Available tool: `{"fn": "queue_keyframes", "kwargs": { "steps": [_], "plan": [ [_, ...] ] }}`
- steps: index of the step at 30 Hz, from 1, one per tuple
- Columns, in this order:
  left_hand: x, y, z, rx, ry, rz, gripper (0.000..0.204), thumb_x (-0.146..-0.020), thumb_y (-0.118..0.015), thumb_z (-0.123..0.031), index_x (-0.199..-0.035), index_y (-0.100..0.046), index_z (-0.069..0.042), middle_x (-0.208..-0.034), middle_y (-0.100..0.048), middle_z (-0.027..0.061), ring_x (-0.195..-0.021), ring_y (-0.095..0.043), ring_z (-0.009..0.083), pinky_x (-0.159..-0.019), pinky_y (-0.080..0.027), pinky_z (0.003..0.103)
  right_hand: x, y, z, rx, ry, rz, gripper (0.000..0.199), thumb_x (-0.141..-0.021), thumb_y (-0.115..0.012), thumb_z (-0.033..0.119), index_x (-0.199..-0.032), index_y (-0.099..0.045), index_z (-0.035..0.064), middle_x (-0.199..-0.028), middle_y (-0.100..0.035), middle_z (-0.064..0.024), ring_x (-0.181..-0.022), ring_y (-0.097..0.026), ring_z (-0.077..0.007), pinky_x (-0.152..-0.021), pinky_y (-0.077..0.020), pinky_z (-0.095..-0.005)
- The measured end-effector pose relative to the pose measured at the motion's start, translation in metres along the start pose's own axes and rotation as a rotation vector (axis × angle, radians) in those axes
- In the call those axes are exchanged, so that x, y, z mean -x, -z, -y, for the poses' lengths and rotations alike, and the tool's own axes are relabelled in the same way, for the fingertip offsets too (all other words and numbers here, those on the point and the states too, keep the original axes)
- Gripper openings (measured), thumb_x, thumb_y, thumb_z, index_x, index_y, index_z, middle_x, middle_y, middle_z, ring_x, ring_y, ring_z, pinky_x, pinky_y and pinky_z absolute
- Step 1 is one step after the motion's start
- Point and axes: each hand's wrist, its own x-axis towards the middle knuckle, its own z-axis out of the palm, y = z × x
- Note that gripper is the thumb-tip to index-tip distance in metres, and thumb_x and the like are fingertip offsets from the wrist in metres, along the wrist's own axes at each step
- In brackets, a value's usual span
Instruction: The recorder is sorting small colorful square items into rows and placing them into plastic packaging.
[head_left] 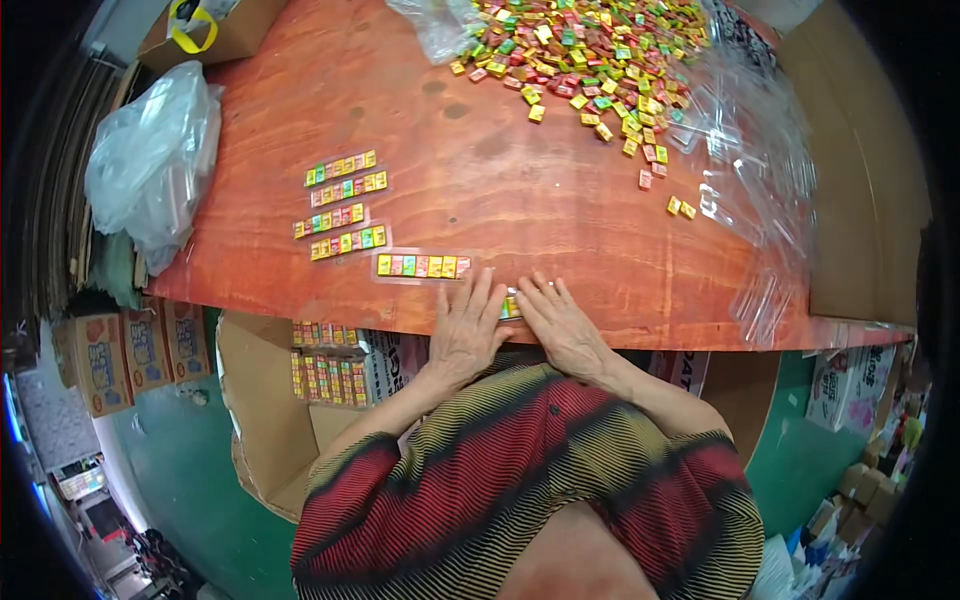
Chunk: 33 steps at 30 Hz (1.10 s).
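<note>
My left hand (465, 328) and right hand (563, 325) lay kinda flat over a strip of tiny boxes (511, 306), fingers outstretched. Couldn't tell if either gripped it.

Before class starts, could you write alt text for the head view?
A person's left hand and right hand lie at the near edge of a reddish table, a strip of small coloured packets showing between them. Five more strips lie to the left; a packet heap spreads beyond.

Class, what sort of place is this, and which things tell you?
Probably a packing workshop: loose packets heaped on a table, clear trays piled at the right, and a carton below holding rows of similar packets.
</note>
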Motion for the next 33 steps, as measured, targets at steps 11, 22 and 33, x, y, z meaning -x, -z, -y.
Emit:
{"fn": "queue_keyframes", "kwargs": {
  "steps": [11, 22, 33],
  "plan": [
    [0.007, 0.039, 0.051, -0.107, 0.147, 0.139, 0.067, -0.08, -0.045, -0.05, -0.132, -0.035, -0.008, -0.137, -0.03, 0.0153, -0.127, -0.025, 0.036, -0.099, -0.021, 0.057, -0.066, 0.006, 0.023, -0.14, 0.21, 0.026, 0.044, -0.076, -0.054, 0.01, -0.117, -0.046, -0.0022, -0.123, -0.045, -0.0174, -0.118, -0.04, -0.0323, -0.101, -0.0262, -0.0488],
    [0.034, 0.048, 0.071, -0.082, 0.434, 0.016, 0.063, -0.079, -0.056, -0.03, -0.133, -0.033, -0.006, -0.14, -0.022, 0.0202, -0.129, -0.021, 0.0388, -0.101, -0.015, 0.058, -0.176, -0.008, 0.019, -0.215, 0.205, -0.21, 0.044, -0.085, -0.051, 0.011, -0.127, -0.04, 0.0065, -0.132, -0.038, -0.0146, -0.125, -0.032, -0.034, -0.102, -0.0233, -0.0512],
    [0.053, 0.055, 0.126, -0.083, 0.74, -0.177, 0.078, -0.085, -0.027, -0.062, -0.138, -0.019, -0.007, -0.141, -0.013, 0.0251, -0.13, -0.011, 0.0433, -0.102, -0.011, 0.057, -0.164, -0.016, 0.06, 0.076, 0.245, 0.034, 0.062, -0.08, -0.056, 0.033, -0.131, -0.033, 0.0072, -0.137, -0.028, -0.0181, -0.128, -0.024, -0.0369, -0.099, -0.022, -0.0582]
  ]
}}
